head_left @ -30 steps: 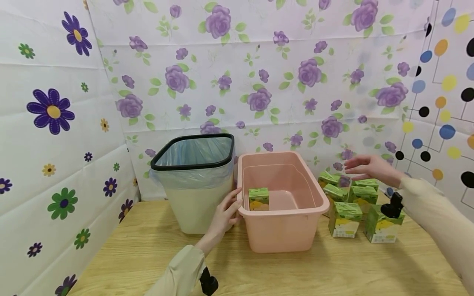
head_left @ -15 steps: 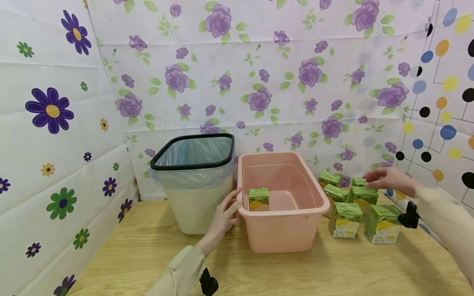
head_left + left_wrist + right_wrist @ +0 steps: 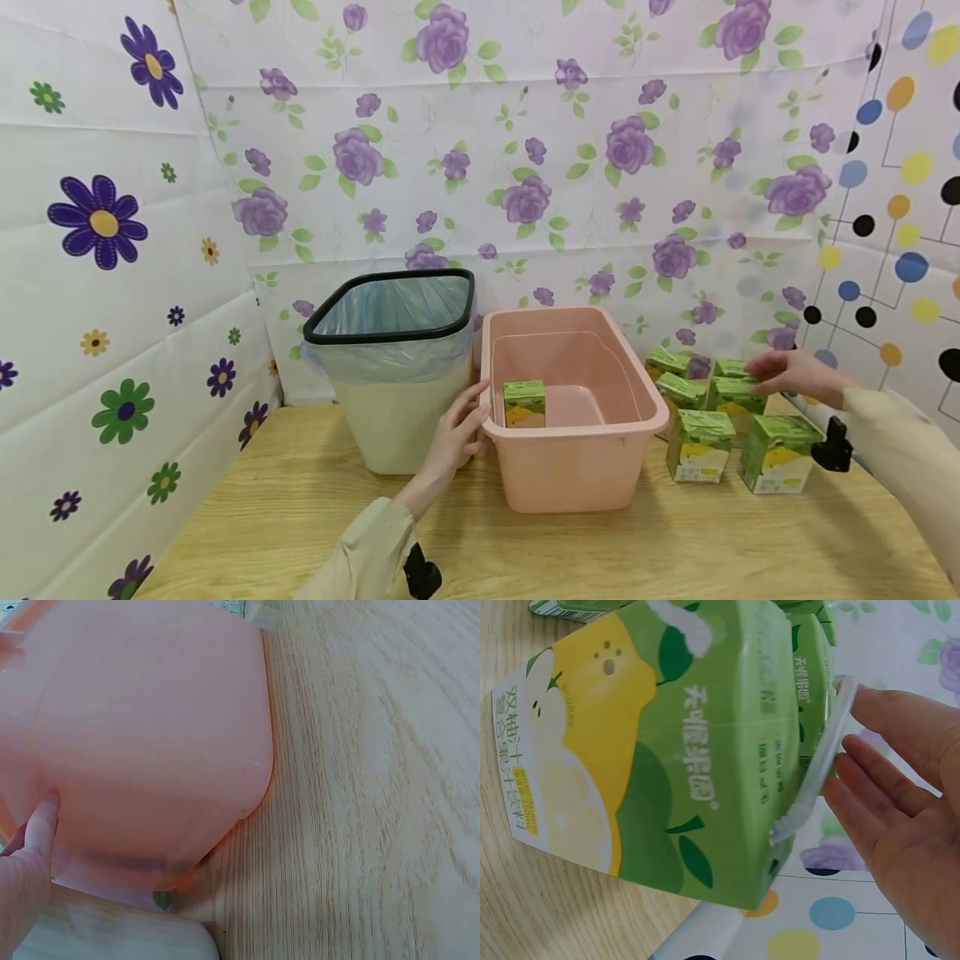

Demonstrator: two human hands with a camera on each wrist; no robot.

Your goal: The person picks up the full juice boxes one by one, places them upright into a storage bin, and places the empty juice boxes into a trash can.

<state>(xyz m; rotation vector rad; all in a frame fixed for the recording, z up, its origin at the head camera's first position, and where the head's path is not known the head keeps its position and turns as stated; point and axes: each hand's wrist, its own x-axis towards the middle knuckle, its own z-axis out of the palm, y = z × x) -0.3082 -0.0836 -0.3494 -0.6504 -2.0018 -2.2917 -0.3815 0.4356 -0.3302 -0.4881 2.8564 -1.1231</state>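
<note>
My left hand [image 3: 448,435] rests against the left rim of a pink plastic tub [image 3: 573,475], its fingertips at the rim. In the left wrist view one digit [image 3: 43,825] touches the tub's outer wall. Inside the tub stands one green juice carton [image 3: 524,406]. My right hand [image 3: 798,377] is at the back right of a group of similar cartons [image 3: 738,396], fingers lightly bent and parted. In the right wrist view a large carton [image 3: 660,742] fills the foreground. A translucent straw-like strip [image 3: 821,761] runs from its top, overlapping the thumb tip and fingers.
A pale bin [image 3: 397,425] with a black rim and a blue liner bag stands left of the tub. Two more cartons, a near one [image 3: 700,447] and another [image 3: 778,454], stand at the front right. The wooden table [image 3: 525,558] meets patterned sheets behind and beside.
My right hand has moved right and lower, from above the middle of the carton group to its back right. The left hand and the tub have stayed in place.
</note>
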